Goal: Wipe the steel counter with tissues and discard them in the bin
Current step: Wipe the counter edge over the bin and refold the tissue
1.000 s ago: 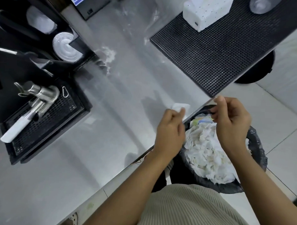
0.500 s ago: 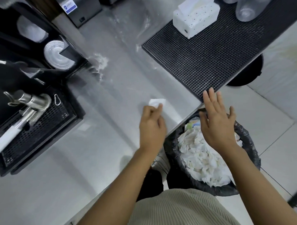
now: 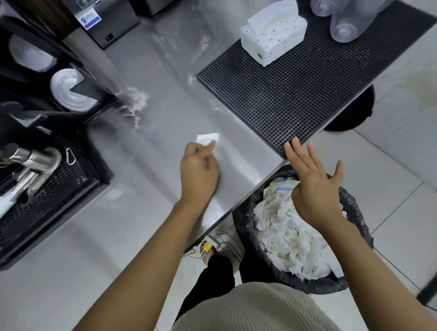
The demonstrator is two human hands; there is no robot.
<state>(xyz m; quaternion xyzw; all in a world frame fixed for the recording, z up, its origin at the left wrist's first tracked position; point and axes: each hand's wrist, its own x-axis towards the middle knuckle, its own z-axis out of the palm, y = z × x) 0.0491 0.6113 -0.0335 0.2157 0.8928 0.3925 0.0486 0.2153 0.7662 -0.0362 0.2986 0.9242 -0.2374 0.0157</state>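
Observation:
My left hand [image 3: 199, 170] pinches a small folded white tissue [image 3: 208, 138] and holds it down on the steel counter [image 3: 164, 128], near the middle. White smears [image 3: 136, 104] lie on the steel just beyond the tissue. My right hand [image 3: 311, 184] hovers with fingers spread above the black-lined bin [image 3: 355, 209], which is full of crumpled white tissues [image 3: 289, 238] and stands against the counter's front edge.
A black rubber mat [image 3: 290, 93] covers the counter's right part and carries a white tissue box [image 3: 273, 35] and clear plastic cups [image 3: 344, 23]. A black drip tray with a steel tamper [image 3: 32, 169] and a lid holder [image 3: 68, 88] stand at the left. A machine [image 3: 101, 12] sits at the back.
My left hand has carried the tissue from the bin's edge further onto the counter, away from me. My right hand has opened from a curled pose to spread fingers over the bin.

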